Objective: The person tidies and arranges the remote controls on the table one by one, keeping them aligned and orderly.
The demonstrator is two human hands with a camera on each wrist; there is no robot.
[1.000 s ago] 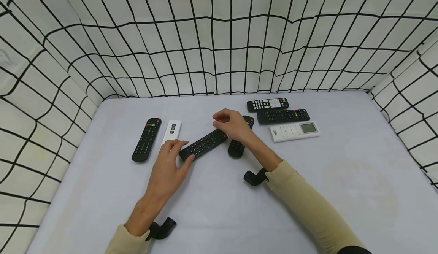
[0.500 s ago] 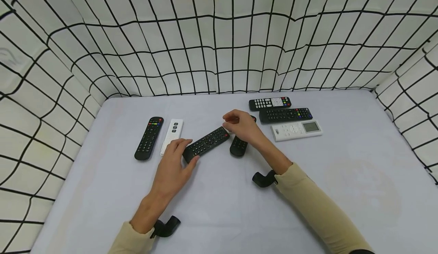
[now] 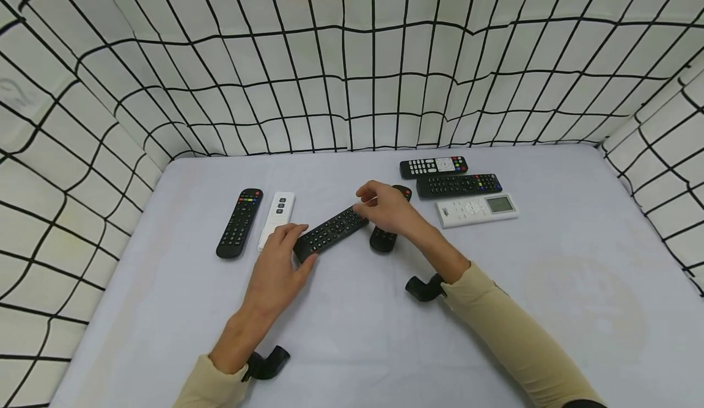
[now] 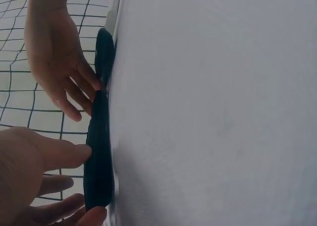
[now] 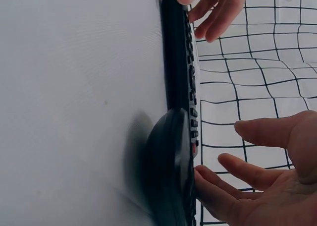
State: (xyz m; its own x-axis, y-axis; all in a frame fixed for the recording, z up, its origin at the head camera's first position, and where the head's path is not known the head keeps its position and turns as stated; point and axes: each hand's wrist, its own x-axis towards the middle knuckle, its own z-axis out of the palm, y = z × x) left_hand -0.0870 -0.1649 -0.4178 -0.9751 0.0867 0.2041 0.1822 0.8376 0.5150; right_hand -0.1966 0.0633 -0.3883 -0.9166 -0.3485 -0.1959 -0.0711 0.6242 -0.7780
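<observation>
A black remote control lies slantwise on the white-covered table. My left hand holds its lower-left end, thumb on the near side and fingers on the far side. My right hand is at its upper-right end, fingers bent and fingertips close over that end. In the right wrist view the right thumb stands apart from the remote, with nothing gripped. Another black remote with a rounded end lies partly hidden beneath the right hand.
On the left lie a black remote with coloured buttons and a slim white remote. At the back right, two black remotes and a white remote with a display lie in a stack of rows. Black netting encloses the table.
The right hand has shifted slightly right, and its fingertips have come down over the remote's end. The left hand keeps its hold. The view has shifted a little.
</observation>
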